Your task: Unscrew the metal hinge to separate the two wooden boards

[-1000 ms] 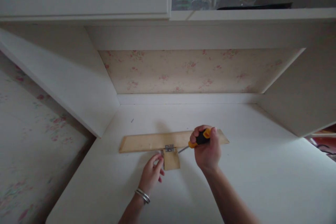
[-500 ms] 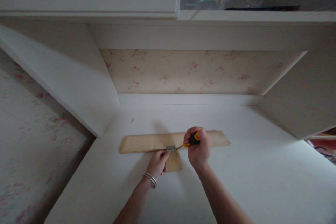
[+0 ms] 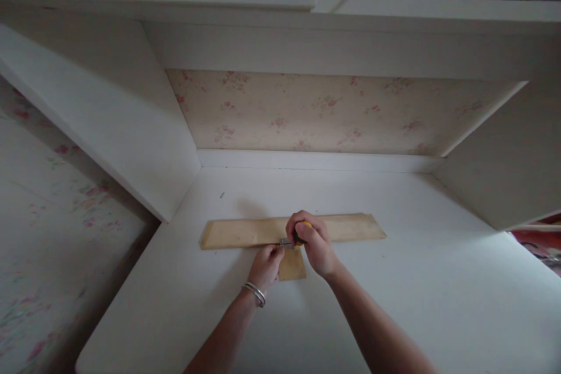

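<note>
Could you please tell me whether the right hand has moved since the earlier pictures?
Yes: judged against the white back ledge, the right hand, holding the screwdriver, has moved left, closer to the hinge.

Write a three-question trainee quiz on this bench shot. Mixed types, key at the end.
1. Multiple choice: what does the right grip hold?
A) a clear bottle
B) a yellow-and-black handle
C) a red cloth

2. True or false: the short wooden piece lies nearer the camera than the long board.

3. Fill in the blank: silver bangles circle the ____ wrist.

Key: 1: B. 2: True. 3: left.
</note>
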The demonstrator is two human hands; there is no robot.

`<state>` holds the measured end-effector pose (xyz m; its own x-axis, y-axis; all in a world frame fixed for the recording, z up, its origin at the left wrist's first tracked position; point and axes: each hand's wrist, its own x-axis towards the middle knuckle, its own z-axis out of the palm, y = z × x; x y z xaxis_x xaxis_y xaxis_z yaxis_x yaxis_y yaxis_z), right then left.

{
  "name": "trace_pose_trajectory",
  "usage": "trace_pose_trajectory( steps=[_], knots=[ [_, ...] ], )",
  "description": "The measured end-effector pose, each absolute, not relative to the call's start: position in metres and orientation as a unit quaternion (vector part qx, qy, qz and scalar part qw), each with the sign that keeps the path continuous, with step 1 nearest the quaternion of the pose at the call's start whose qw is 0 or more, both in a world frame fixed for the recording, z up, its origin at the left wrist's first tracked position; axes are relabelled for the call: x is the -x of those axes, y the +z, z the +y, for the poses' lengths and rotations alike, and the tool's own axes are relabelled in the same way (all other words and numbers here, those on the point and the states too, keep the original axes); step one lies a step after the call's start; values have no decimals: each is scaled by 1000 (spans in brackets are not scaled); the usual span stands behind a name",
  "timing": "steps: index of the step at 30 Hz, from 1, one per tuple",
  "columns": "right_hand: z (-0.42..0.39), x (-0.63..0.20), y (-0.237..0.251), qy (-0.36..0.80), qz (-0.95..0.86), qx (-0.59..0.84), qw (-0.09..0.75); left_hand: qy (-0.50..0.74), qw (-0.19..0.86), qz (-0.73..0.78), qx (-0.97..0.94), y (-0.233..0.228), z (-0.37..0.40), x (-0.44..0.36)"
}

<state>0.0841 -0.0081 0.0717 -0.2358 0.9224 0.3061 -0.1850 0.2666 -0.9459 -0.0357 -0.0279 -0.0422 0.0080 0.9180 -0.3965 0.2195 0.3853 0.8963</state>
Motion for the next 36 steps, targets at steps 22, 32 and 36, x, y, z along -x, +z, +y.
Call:
trace_pose_trajectory(
  steps=[22, 32, 36],
  knots=[
    [-10, -79, 77, 505, -526, 382, 568, 340, 554, 620, -440, -49, -30, 37],
    [7, -82, 68, 551, -559, 323, 528, 342, 489, 627, -501, -51, -31, 39],
    [1, -83, 71, 472, -604, 415, 490, 319, 469, 636, -523, -52, -38, 40]
  ],
)
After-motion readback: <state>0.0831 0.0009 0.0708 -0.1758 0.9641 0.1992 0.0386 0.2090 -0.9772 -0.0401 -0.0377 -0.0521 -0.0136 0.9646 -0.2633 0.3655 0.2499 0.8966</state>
